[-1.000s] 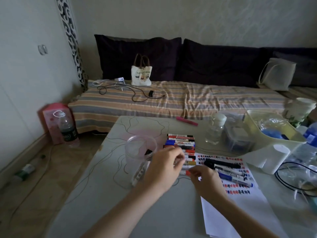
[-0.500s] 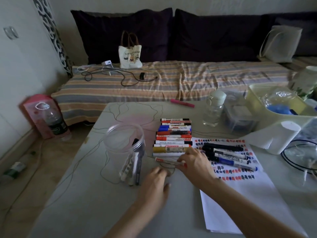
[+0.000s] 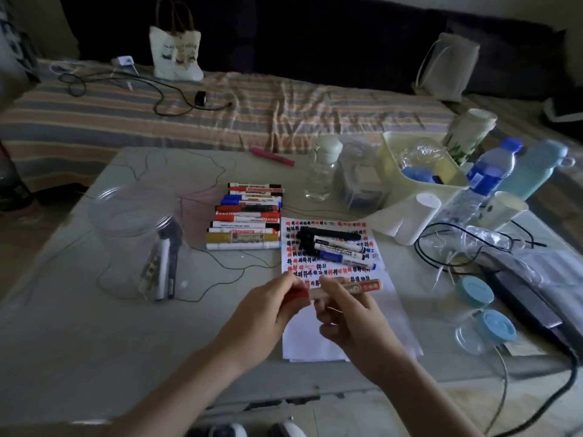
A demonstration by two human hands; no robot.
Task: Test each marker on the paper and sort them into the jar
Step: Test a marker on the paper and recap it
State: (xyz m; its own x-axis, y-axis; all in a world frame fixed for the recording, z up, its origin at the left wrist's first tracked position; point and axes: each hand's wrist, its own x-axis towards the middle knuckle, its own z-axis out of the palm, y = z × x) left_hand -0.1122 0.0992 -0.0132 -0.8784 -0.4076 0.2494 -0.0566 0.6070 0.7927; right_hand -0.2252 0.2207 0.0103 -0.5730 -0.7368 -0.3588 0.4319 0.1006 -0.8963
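Both hands hold one red marker (image 3: 362,287) level above the lower part of the white paper (image 3: 340,298). My left hand (image 3: 268,313) pinches its red cap end, and my right hand (image 3: 350,313) grips the barrel. The paper carries rows of red, blue and black scribbles, and three dark markers (image 3: 334,246) lie on its top half. A row of several markers (image 3: 247,217) lies to the left of the paper. The clear plastic jar (image 3: 138,234) stands further left with a few markers inside.
A tissue roll (image 3: 410,220), a small glass bottle (image 3: 321,171), a yellow-green bin (image 3: 422,165), water bottles (image 3: 485,178) and black cables (image 3: 460,244) crowd the table's right side. Blue-lidded jars (image 3: 485,313) sit near the right front. A pink marker (image 3: 273,156) lies at the far edge.
My right hand lifted the red marker from the front of the row and brought it over the paper. My left hand rose from the table and took hold of its cap end.
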